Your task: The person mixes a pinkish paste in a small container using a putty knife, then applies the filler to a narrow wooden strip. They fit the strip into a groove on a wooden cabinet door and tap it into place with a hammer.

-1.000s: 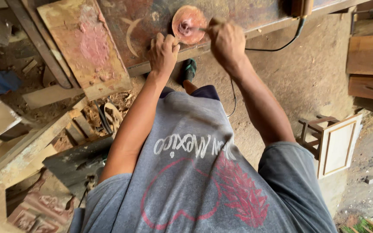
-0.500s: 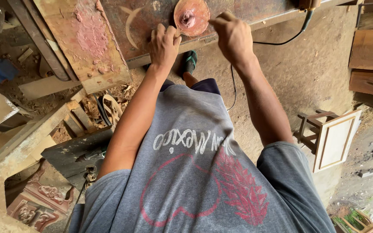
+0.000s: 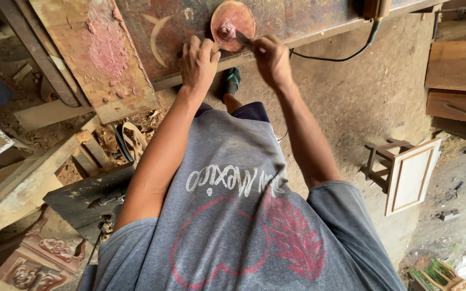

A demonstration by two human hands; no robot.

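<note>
My left hand (image 3: 198, 62) sits just beside the round reddish disc (image 3: 233, 24), at its lower left edge. The fingers (image 3: 194, 46) are curled and pressed together, knuckles up, bearing on the dusty metal table (image 3: 179, 21) on which the disc lies. I cannot tell whether they grip anything beneath them.

My right hand (image 3: 272, 59) sits at the lower right of the disc. Its fingers are closed in a fist around a slim dark tool (image 3: 244, 39), whose tip reaches to the hub at the centre of the disc. The tool touches the disc near the hub; the exact point of contact is too small to make out.

The disc lies flat on the table, near the edge closest to me, coated in pinkish dust.

To the left of the disc a worn wooden board (image 3: 95, 59) with a pink stain leans across the table. To the right of the disc a black cable (image 3: 330, 56) runs along the table edge and up to a brown fitting. Below the disc, between my forearms, a foot in a green sandal (image 3: 232, 82) stands on the dirt floor. Well to the right of the disc, a small wooden frame panel (image 3: 408, 175) stands on the ground. Carved wood pieces (image 3: 39, 258) lie far below and left of the disc.
</note>
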